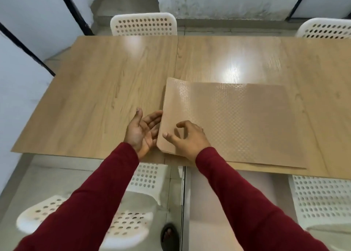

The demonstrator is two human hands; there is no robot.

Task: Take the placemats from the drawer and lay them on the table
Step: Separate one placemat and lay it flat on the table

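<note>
On the wooden table (98,91), placemats (237,121) lie stacked; right hand (187,138) rests loosely spread atop, left hand (143,132) open (palm up) beside.

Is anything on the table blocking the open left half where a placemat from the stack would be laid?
Nothing visible. The placemats lie stacked at the table's near right side, both hands at their left edge: left hand open beside it, right hand on top. The left half shows bare wood.

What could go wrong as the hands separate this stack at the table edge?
The tan textured placemat stack lies near the wooden table's front edge, so it may slide off. With the left hand at its side edge and the right hand resting on top, several thin mats might lift together.
</note>
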